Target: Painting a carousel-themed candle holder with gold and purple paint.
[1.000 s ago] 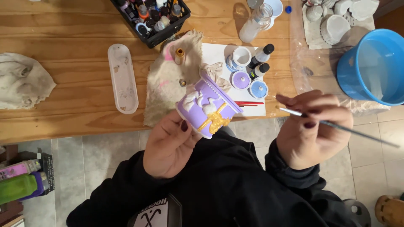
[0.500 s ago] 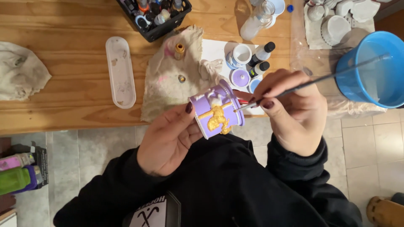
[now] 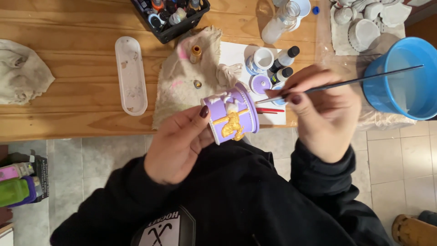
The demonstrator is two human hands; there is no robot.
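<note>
- The purple round box (image 3: 233, 114), with a gold horse and white trim in relief on its side, is held up in the air just off the near edge of the wooden table (image 3: 68, 95), above the person's lap, so it can be turned freely toward the brush.
- The left hand (image 3: 177, 143) is closed around the box from below and left, thumb across its side and fingers hidden behind it; this grip seems meant to leave the raised figures facing up and uncovered.
- The right hand (image 3: 318, 114) pinches a thin brush (image 3: 346, 83) between thumb and fingertips, like a pen, its long handle slanting up to the right over the blue bucket (image 3: 403, 77).
- The brush tip sits just to the right of the box's rim, near it; whether it touches cannot be told.
- The box lies between the two hands, touching the left one and just beside the right.
- Behind the box, on a white sheet (image 3: 236, 54), small paint bottles (image 3: 284, 57) and open purple pots (image 3: 261, 84) stand within easy reach of the brush hand.
- A stained cloth (image 3: 182, 86) lies left of them, then a long white tray (image 3: 130, 75).
- A black crate of bottles (image 3: 170, 16) stands at the table's far edge.
</note>
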